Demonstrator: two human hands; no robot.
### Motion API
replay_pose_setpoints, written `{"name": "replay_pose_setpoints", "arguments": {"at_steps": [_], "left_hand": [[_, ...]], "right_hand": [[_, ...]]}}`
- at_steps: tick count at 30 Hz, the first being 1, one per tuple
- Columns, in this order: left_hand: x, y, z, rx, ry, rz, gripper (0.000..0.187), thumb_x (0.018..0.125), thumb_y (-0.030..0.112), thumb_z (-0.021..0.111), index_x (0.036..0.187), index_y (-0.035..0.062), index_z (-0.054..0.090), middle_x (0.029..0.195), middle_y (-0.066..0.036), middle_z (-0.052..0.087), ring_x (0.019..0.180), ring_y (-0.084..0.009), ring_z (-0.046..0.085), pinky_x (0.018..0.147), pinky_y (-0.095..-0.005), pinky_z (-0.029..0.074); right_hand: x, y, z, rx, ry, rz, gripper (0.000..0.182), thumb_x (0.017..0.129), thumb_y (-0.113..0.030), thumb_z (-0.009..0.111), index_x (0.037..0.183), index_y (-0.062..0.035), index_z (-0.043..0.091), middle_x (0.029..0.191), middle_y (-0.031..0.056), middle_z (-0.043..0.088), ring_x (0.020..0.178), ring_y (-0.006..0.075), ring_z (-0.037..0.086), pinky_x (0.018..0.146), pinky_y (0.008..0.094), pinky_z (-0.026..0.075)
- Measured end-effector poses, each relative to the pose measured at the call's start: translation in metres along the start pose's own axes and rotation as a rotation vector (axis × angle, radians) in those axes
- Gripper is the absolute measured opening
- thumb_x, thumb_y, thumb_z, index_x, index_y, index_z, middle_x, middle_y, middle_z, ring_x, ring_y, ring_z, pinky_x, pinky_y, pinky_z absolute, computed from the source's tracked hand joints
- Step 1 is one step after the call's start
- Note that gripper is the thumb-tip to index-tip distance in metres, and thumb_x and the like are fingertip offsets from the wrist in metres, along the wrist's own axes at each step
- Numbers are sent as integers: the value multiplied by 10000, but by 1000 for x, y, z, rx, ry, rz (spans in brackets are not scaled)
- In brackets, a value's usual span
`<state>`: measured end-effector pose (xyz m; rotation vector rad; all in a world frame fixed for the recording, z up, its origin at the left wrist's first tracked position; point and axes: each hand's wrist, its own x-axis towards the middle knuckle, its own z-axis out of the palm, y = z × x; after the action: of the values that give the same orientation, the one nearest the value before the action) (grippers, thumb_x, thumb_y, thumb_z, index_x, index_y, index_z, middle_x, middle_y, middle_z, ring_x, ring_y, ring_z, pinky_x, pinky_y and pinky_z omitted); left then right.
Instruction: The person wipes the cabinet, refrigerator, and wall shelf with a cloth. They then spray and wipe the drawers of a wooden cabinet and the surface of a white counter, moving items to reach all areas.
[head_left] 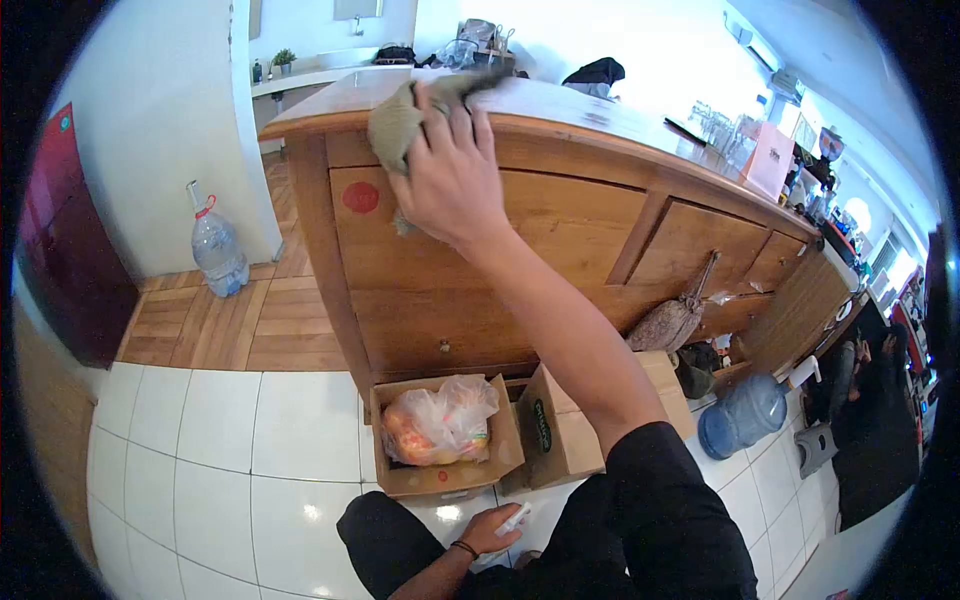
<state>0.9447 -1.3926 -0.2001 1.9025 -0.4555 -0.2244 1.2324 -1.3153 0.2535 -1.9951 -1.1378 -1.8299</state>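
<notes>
My right hand (455,180) is closed on an olive-green cloth (393,125) at the top front edge of a wooden counter (490,210) with drawers. Part of the cloth lies over the countertop, and a bit hangs down the drawer front beside a round red sticker (360,197). Low down by my knees, my left hand (490,528) is wrapped round a small white object (515,518). Most of that object is hidden by the fingers, so its kind does not show.
On the tiled floor against the counter stand an open carton (450,482) with a plastic bag of orange items and a closed carton (550,425). A blue water jug (740,418) is at right, a clear bottle (217,250) at left. Another person (865,430) is far right.
</notes>
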Motion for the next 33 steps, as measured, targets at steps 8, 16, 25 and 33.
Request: {"name": "replay_pose_setpoints", "arguments": {"at_steps": [8,16,25,33], "left_hand": [[-1,-10,-15,-87,-133,-31,462,822,259,667,1262,145,582,1046,-56,699,973,-254,680,880,-375,518],[-5,1,-8,47,-76,-10,450,813,295,674,1228,150,580,1034,-63,696,955,-277,675,850,-399,523],[-4,-1,-1,125,-123,19,603,835,387,619,1355,101,516,1272,-174,612,1133,-357,606,968,-431,487],[3,-3,11,74,-73,-73,618,829,389,635,1361,102,508,1282,-186,608,1134,-367,606,969,-438,487]], "right_hand": [[-25,86,6,-131,41,-142,419,765,-272,629,1073,10,649,1231,187,572,1196,356,507,1072,511,364],[-95,233,-77,-291,-26,24,456,832,-235,631,1258,-78,582,1270,154,549,1211,366,491,1024,495,372],[-30,126,-28,-126,-20,-33,453,811,-218,651,1232,-63,584,1240,165,558,1166,359,509,983,514,388],[0,-48,57,107,-300,-448,370,774,-291,636,1089,-98,657,1133,74,631,1179,306,532,1140,514,292]]}}
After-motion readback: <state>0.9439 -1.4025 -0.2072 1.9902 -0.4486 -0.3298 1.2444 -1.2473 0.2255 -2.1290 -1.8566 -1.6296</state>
